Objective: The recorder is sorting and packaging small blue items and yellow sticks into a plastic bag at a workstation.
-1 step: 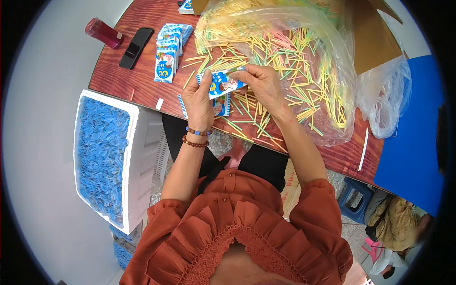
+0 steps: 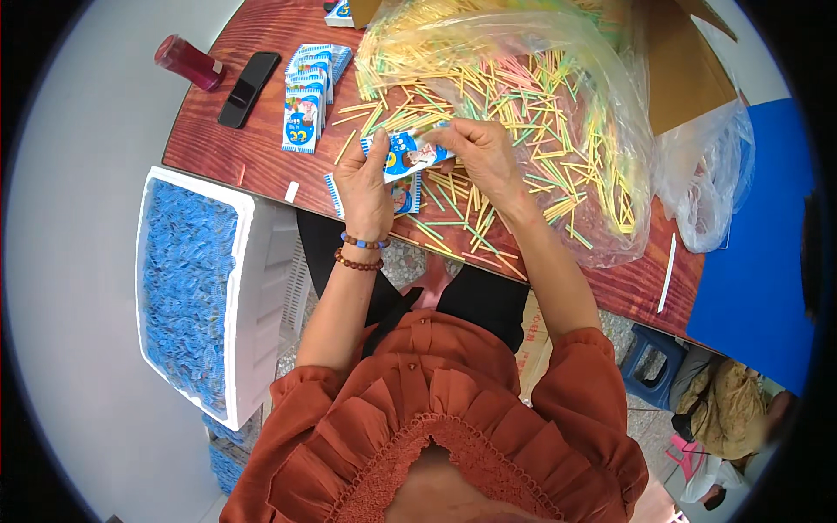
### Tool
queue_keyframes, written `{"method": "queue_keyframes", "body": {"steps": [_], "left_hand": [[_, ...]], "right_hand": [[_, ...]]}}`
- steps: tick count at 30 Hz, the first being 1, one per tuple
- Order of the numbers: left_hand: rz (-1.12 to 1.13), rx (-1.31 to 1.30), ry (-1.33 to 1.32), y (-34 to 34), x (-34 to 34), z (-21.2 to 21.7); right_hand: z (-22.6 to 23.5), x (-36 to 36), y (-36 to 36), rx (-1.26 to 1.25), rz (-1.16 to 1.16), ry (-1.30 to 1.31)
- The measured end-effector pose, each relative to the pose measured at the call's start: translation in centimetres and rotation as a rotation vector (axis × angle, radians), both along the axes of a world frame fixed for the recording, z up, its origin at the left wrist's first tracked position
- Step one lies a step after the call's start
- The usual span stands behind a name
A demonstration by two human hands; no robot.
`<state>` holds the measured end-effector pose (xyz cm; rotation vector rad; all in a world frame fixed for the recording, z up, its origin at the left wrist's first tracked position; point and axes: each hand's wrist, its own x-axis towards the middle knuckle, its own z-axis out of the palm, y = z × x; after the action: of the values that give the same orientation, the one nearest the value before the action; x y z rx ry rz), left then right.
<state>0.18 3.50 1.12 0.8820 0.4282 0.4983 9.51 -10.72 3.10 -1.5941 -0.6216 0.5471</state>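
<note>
Blue-and-white film is being held between two bare hands: a small printed packet (image 2: pixel 413 159) is being gripped above the near part of the red-brown table (image 2: pixel 253 161). By the left hand (image 2: pixel 361 185), at eight o'clock from it, one end is being pinched, the thumb being laid over the front face. By the right hand (image 2: pixel 482 161), at three o'clock, the other end is being pinched between thumb and bent finger. Both hands are being nearly closed on the film; whether anything is being hidden in the right palm cannot be told. The long axis is being held crosswise and slightly tilted, the right end being pointed between two and three o'clock, the printed face being turned up. At six o'clock, a second packet (image 2: pixel 406 195) is being partly covered from view. Loose sticks (image 2: pixel 514 109) are being spread from twelve to four o'clock.
</note>
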Motion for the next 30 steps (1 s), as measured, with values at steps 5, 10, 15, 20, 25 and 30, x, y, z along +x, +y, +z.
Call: {"method": "queue_keyframes", "body": {"steps": [5, 10, 15, 20, 25, 30], "left_hand": [[-0.06, -0.067, 0.01, -0.1, 0.0, 0.3], [-0.152, -0.096, 0.035, -1.1, 0.5, 0.9], [-0.282, -0.066, 0.09, -0.7, 0.5, 0.2], [-0.212, -0.011, 0.123, -1.2, 0.3, 0.1], [-0.175, 0.01, 0.103, -0.8, 0.3, 0.4], [-0.113, -0.062, 0.138, -1.2, 0.4, -0.4]], "right_hand": [[0.6, 0.6, -2.3, 0.351, -0.125, 0.031], [0.6, 0.6, -3.1, 0.115, 0.063, -0.583], [-0.2, 0.7, -2.9, 0.045, 0.223, -0.678], [1.2, 0.7, -3.9, 0.092, 0.326, -0.398], [-0.5, 8.1, -7.7, -0.305, -0.243, -0.566], [-2.3, 15.5, -6.2, -0.656, -0.328, -0.876]]}}
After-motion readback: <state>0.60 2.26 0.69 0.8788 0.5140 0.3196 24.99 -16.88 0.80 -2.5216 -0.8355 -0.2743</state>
